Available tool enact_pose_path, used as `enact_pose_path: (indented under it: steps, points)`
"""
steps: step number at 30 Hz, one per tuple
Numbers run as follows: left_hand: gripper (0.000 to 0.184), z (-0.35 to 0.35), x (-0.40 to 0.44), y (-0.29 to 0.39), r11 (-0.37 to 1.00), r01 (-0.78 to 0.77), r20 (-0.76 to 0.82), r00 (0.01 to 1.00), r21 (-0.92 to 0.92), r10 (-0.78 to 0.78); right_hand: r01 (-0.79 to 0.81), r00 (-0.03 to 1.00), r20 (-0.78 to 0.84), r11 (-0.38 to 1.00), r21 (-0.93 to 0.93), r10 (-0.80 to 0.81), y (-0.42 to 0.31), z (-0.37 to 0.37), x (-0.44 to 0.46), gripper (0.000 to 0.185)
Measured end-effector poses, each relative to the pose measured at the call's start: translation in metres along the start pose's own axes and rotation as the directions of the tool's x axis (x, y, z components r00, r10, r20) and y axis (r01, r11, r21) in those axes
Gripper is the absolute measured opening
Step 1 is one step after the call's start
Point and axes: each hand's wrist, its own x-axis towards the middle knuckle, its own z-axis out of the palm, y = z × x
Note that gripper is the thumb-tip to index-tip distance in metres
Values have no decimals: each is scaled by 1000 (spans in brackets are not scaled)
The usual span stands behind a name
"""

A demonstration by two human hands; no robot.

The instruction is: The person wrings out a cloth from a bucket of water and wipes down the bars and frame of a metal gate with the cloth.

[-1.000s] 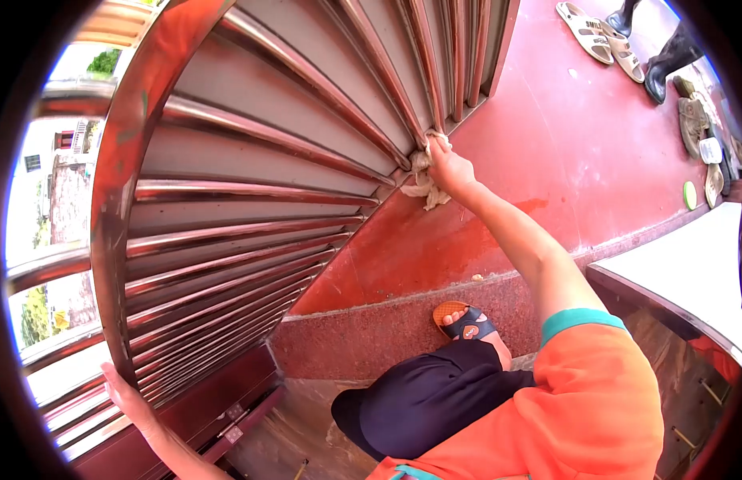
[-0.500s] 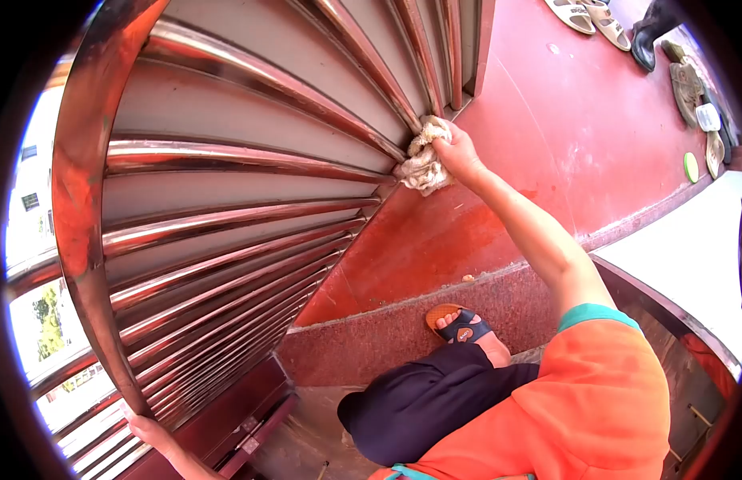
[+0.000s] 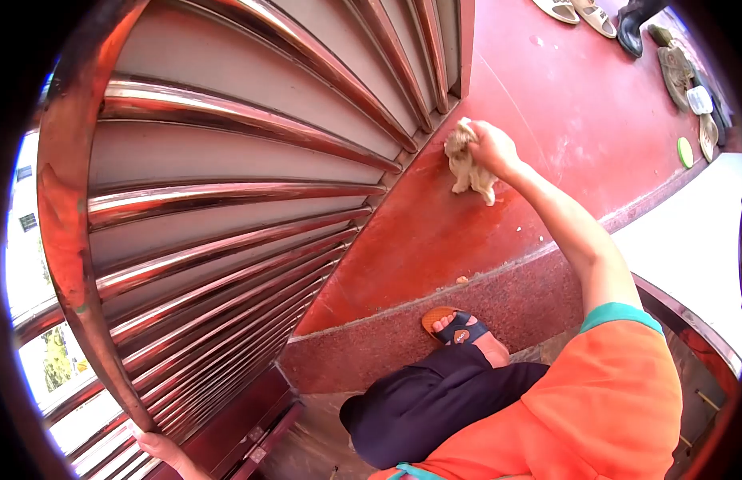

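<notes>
A crumpled beige cloth (image 3: 467,170) hangs from my right hand (image 3: 494,150), whose fingers are wrapped round its top. Cloth and hand are over the red floor (image 3: 419,232), a little right of the lower ends of the metal bars (image 3: 243,192). At the lower left my left hand (image 3: 161,448) rests against the lower end of the curved metal rail (image 3: 75,264); its fingers are partly hidden behind the rail, and whether they grip it is unclear.
My sandalled foot (image 3: 459,326) is on the speckled step (image 3: 531,300). Sandals (image 3: 596,18), a black boot (image 3: 629,32) and other shoes lie at the upper right, near a green oval object (image 3: 685,152). A white surface (image 3: 691,232) is at the right.
My right hand has pulled the cloth away from the base of the bars, to the right. The cloth now hangs loose. My left hand stays by the rail as the view shifts.
</notes>
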Motion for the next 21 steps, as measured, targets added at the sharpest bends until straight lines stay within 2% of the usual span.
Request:
enact_pose_path:
  steps: [2,3,4,6,7,10,11,14,16,17,19,20,21]
  points:
    - [64,0,1,-2,1000,3,8,1000,-6,-3,-55,996,-37,889,455,81,-14,2,6,32]
    - [64,0,0,-8,1000,-14,14,1000,5,14,-8,997,-54,803,596,49,-16,14,16,36]
    - [63,-2,2,-4,1000,-4,4,1000,-1,4,-33,998,-25,787,616,61,-26,19,21,36]
    - [60,0,3,3,1000,8,-3,1000,0,-8,52,997,36,969,243,-63,-28,29,29,42]
    - [59,1,2,6,1000,16,-7,1000,1,-16,169,985,-30,985,42,-168,-26,30,22,52]
    - [59,2,1,-5,1000,-15,15,1000,-4,15,266,963,127,907,-326,-236,-20,18,28,48]
    - [59,2,1,-6,1000,-17,15,1000,-2,17,339,941,129,864,-372,-314,-17,11,27,47]
    - [60,-1,2,5,1000,10,11,1000,5,-10,315,948,174,873,-372,-268,1,-5,22,45]
    - [60,1,-1,10,999,43,-15,999,5,-43,51,999,0,974,-219,-52,13,-12,19,41]
    - [60,2,-1,6,999,31,-27,999,26,-30,154,968,-201,988,3,-150,14,-12,17,35]
    - [59,0,0,3,999,42,-10,999,-24,-43,186,963,-228,966,180,-143,5,-6,26,33]
    - [59,-1,2,8,988,125,11,992,-94,-124,207,957,-255,941,267,-138,-2,-5,35,32]
    - [59,-1,6,11,964,207,31,978,-166,-205,95,979,-194,977,190,-58,-5,0,41,33]
